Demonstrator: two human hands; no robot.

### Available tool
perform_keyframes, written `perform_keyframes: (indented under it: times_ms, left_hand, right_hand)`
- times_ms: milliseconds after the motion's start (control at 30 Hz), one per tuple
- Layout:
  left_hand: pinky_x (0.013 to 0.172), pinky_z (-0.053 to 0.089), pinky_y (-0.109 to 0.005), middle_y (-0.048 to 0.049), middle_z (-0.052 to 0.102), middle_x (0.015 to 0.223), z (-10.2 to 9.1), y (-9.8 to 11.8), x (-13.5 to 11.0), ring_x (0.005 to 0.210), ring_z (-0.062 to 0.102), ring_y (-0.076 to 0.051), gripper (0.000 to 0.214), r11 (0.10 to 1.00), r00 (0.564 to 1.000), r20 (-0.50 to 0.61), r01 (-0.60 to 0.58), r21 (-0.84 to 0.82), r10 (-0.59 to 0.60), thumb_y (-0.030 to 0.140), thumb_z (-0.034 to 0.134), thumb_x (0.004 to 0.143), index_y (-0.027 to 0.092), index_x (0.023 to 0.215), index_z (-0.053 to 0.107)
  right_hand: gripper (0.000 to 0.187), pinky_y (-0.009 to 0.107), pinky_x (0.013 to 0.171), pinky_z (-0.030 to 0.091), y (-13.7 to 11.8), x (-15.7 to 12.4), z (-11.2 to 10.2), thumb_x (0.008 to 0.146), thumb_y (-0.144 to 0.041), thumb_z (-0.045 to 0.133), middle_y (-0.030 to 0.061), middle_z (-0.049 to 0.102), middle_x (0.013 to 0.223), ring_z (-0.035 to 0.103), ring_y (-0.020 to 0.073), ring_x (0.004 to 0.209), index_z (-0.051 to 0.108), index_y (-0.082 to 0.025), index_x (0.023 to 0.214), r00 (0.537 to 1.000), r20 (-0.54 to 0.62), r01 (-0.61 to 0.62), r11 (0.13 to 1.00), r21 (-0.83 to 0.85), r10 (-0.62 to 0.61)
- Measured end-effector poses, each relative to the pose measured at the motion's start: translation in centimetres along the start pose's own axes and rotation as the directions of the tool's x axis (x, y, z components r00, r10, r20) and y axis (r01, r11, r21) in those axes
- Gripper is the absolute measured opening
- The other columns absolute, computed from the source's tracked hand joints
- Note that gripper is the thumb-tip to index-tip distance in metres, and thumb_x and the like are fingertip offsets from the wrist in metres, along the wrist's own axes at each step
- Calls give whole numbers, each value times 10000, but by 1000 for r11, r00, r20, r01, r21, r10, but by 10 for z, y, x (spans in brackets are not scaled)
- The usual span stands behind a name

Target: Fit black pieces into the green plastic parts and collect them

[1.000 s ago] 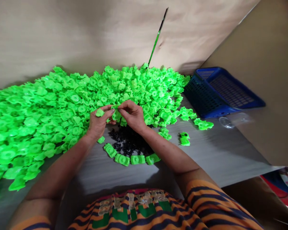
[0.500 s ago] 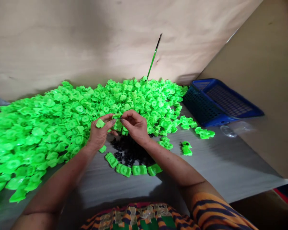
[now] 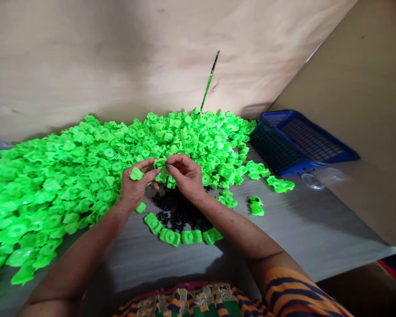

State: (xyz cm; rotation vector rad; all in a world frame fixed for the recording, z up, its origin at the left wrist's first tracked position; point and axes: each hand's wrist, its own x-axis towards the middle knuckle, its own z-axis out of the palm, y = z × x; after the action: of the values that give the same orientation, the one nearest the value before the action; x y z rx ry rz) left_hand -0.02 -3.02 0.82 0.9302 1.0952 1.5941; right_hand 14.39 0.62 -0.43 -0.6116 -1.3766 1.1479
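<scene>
My left hand (image 3: 135, 185) is closed on a bright green plastic piece (image 3: 160, 164) at its fingertips, with a second green piece (image 3: 136, 174) tucked near the thumb. My right hand (image 3: 186, 176) pinches a tiny black part against that same green piece. Both hands hover over a small heap of black parts (image 3: 174, 207) on the grey table (image 3: 300, 220). A short curved row of green pieces (image 3: 181, 235) lies in front of the black heap.
A big pile of green plastic pieces (image 3: 69, 176) covers the left and back of the table. A blue mesh basket (image 3: 300, 141) lies at the right, a clear cup (image 3: 317, 178) beside it. Plywood walls stand behind and right; a thin green stick (image 3: 208, 83) leans on the back wall.
The head view tilted, so everything sits lower in the frame. The hands stayed together on the green piece, with only small finger movement.
</scene>
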Motion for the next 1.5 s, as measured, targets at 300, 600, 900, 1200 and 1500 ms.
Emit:
perform_keyframes:
  times_ms: [300, 600, 900, 1200, 1500]
  left_hand:
    - [395, 486, -228, -50, 768, 774, 2, 8, -1, 569, 661, -162, 436, 996, 995, 56, 86, -29, -85, 342, 937, 527, 156, 896, 799]
    - [394, 493, -225, -38, 752, 760, 1, 6, -1, 606, 659, -165, 395, 995, 994, 81, 79, -59, -74, 369, 912, 563, 171, 888, 804]
    - [385, 508, -242, -24, 732, 693, 2, 6, -2, 542, 631, -159, 440, 998, 998, -24, 56, 38, -55, 456, 942, 548, 169, 852, 804]
    - [417, 519, -258, -6, 718, 671, 1, -2, -3, 507, 618, -146, 388, 998, 999, -42, 32, 62, -29, 442, 911, 616, 172, 876, 807]
    - [409, 518, -267, -4, 719, 735, -4, 5, 10, 508, 657, -170, 540, 993, 992, -39, 118, 24, -117, 326, 949, 472, 163, 953, 766]
  right_hand:
    - [254, 330, 833, 596, 2, -3, -1, 882, -467, 751, 23, 705, 931, 673, 154, 852, 698, -236, 973, 998, -16, 66, 993, -93, -68]
    - [67, 321, 793, 561, -2, -6, -2, 951, -293, 662, 39, 698, 946, 646, 157, 843, 710, -248, 966, 964, 35, 265, 931, -249, -265]
    - [232, 315, 775, 573, 1, -5, 2, 904, -460, 734, 29, 675, 914, 644, 148, 818, 696, -232, 916, 997, -7, 77, 993, -90, -78]
    - [368, 310, 753, 562, 5, -2, 5, 818, -562, 800, 35, 693, 933, 650, 158, 848, 659, -222, 817, 999, -41, 6, 1000, -10, -6]
    - [304, 289, 756, 535, 14, 15, -15, 886, -513, 735, 1, 663, 892, 601, 138, 806, 669, -232, 979, 1000, -21, -25, 984, -178, 21]
